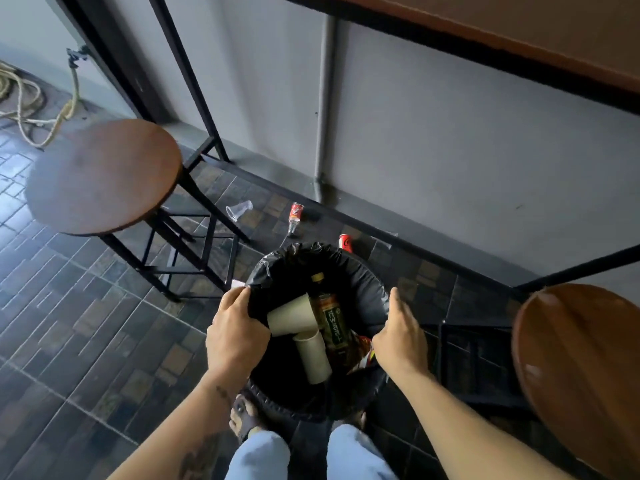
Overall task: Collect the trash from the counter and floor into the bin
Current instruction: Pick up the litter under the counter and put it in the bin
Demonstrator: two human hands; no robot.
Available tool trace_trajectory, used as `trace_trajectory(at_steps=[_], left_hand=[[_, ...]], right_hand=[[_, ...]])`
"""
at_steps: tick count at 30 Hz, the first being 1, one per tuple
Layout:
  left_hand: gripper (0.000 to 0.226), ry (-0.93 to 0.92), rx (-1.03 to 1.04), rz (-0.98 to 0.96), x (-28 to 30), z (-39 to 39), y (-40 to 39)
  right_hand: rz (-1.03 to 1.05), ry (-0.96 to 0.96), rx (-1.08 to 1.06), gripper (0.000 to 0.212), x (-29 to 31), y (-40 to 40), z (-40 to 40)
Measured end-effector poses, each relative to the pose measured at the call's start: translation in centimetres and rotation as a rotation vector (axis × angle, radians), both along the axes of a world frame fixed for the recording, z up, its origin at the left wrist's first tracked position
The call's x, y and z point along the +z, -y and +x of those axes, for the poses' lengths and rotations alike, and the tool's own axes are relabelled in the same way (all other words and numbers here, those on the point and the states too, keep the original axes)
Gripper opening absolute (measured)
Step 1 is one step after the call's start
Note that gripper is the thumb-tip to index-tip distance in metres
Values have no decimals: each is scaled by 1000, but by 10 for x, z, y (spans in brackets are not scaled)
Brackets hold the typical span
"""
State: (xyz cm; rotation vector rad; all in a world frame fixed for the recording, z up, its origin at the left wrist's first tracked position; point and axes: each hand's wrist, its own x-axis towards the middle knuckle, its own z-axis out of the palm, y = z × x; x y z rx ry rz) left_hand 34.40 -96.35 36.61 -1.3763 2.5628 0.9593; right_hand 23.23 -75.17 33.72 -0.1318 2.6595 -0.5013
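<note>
Bin point(367, 292) upright, mouth up, 2 hands gripping rim

I see a café or bar: round wooden stools point(104, 176) stand by a high wooden surface point(519, 26), over a tiled floor point(86, 323).

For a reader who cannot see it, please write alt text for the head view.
Both hands, left and right, grip the rim of a black-lined bin holding paper cups and a bottle. A plastic cup and two red cans lie on the floor beyond.
</note>
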Motion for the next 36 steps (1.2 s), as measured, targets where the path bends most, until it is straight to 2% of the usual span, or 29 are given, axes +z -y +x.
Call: trace_trajectory(at_steps=[4,8,13,18,23,27,32,36], left_hand=[[70,43,1,39,-67,-17,-24],[64,36,-41,69,-164,-33,-44],[62,-9,-84,106,-278,-52,-64],[62,-63,-147,129,-364,-79,-72],[60,-139,-189,114,-420,-133,-65],[55,-246,-298,92,-456,-182,-44],[56,-453,-395,45,-467,-239,-33],[55,-573,-450,24,-484,-247,-34]], right_hand=[[6,6,-37,79,-63,-26,-18],[50,42,-102,78,-153,-54,-30],[97,40,-164,71,-257,-83,-38],[137,35,-232,68,-328,-95,-60],[119,0,-321,67,-380,-94,-96],[125,-61,-393,70,-414,-93,-131],[54,-140,-461,65,-435,-96,-171],[-4,-176,-498,65,-437,-98,-178]])
